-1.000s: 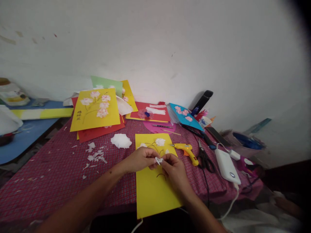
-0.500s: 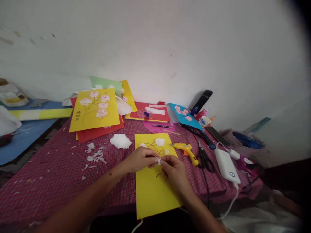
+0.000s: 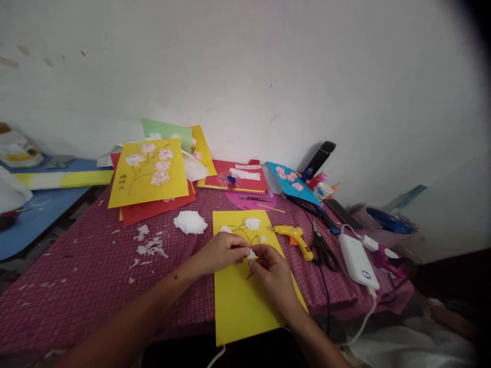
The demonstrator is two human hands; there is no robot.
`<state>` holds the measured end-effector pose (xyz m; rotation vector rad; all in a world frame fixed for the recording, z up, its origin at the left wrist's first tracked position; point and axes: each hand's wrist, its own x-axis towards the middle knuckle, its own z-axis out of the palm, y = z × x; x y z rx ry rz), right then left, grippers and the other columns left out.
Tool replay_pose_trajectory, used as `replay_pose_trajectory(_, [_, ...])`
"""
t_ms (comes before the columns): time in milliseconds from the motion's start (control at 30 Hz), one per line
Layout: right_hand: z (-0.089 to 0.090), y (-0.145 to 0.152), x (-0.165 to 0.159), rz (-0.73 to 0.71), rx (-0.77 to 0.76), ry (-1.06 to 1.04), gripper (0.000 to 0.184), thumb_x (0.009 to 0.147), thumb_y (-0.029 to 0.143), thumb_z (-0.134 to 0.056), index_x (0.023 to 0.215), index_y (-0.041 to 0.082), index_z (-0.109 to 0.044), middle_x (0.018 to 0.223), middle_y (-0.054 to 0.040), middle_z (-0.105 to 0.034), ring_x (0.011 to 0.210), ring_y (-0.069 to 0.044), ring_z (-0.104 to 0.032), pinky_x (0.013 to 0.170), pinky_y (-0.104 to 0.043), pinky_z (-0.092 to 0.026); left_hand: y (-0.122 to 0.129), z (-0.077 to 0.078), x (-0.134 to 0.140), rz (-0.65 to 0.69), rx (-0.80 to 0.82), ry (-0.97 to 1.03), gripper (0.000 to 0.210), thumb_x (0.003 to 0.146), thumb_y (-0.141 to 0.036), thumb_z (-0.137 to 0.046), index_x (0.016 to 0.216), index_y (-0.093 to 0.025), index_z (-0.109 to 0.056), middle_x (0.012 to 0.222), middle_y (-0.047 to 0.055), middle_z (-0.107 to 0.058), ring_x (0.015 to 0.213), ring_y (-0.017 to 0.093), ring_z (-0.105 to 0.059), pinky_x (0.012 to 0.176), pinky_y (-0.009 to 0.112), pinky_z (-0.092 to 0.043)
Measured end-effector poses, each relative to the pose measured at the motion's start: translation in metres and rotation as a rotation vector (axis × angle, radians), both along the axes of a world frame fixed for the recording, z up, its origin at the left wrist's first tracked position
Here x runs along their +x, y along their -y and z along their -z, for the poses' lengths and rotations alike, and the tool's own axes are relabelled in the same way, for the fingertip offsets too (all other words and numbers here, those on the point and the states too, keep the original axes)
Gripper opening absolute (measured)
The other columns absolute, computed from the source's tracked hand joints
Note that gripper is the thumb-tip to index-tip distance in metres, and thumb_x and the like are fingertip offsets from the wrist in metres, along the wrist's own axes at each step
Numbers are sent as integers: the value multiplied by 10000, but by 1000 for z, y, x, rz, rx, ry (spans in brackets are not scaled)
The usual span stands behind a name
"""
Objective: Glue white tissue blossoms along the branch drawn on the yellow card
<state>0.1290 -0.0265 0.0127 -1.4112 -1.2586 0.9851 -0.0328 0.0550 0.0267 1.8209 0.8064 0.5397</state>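
Over a yellow sheet of card [image 3: 240, 306], my left hand [image 3: 222, 251] and my right hand [image 3: 272, 271] meet, fingertips pinched on a small crumpled piece of white tissue paper [image 3: 251, 254]. The left thumb and forefinger hold its left side, the right fingers its right side. Drawn stems run across the card's upper half, with a white paper blossom [image 3: 252, 224] at the top and another [image 3: 226, 229] partly behind my left hand. A stack of thin white paper pieces [image 3: 191, 222] lies left of the card, beside torn white scraps [image 3: 151, 247].
Right of the card lie a yellow glue gun [image 3: 293, 237], black scissors [image 3: 324, 248] and a white power bank [image 3: 358, 261] with cables. Finished flower cards [image 3: 149, 171] lean at the back left. A blue card [image 3: 293, 184] and a brush [image 3: 256, 199] lie at the back.
The white tissue piece has turned and spread slightly between the fingertips. My right hand has shifted a little down, its fingers re-placed. The card and tools stay where they were.
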Motion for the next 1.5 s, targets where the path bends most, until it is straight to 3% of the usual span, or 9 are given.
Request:
replay_pose_trajectory(167, [4,-1,-1,34,37,89,139,816,275,-630,930,195,-617,767,-24,-643,603,-154,-569,541,-263,-477,0,2,0,20,55,1,224,847,-295,-536,769,-168,-703,660,-11,-632,626,120,-556,554,205,-363])
replay_pose_trajectory(433, [5,-3,2,51,14,-23,198,823,384,-661,859,192,-631,723,-22,-639,580,-163,-573,528,-276,-475,0,0,0,66,116,-43,236,870,-269,-492,771,-167,-681,684,-3,-626,635,120,-532,565,208,-343])
replay_pose_trajectory(667, [1,-3,1,56,2,-40,215,810,390,-678,833,179,-645,698,-16,-638,536,-145,-569,502,-260,-464,0,4,0,92,171,-44,249,878,-248,-463,709,-162,-625,649,-15,-588,598,107,-507,559,212,-325])
replay_pose_trajectory(800, [3,-2,5,-11,56,20,157,843,341,-640,900,199,-675,772,-28,-675,626,-165,-610,563,-267,-496,1,4,0,106,161,-70,244,868,-264,-489,709,-159,-641,649,-14,-600,594,106,-511,551,207,-324])
replay_pose_trajectory(1033, [-2,0,16,-150,172,198,204,868,233,-596,1024,245,-728,983,-50,-732,891,-211,-672,822,-336,-519,1,5,-3,109,47,-73,236,848,-325,-544,730,-162,-668,627,-18,-602,567,98,-517,514,191,-333])
replay_pose_trajectory(1300, [-10,5,20,-302,55,130,197,858,245,-623,1020,265,-732,906,-24,-716,702,-169,-627,603,-263,-497,1,4,-7,193,-258,-18,165,757,-302,-627,807,-161,-696,660,-1,-652,598,127,-612,564,207,-466])
replay_pose_trajectory(1500, [-8,7,22,-276,2,102,76,851,230,-622,866,213,-694,725,5,-631,595,-132,-549,557,-237,-442,2,-1,-8,207,-256,-16,168,760,-286,-608,824,-167,-708,653,-8,-652,590,118,-607,559,196,-458])
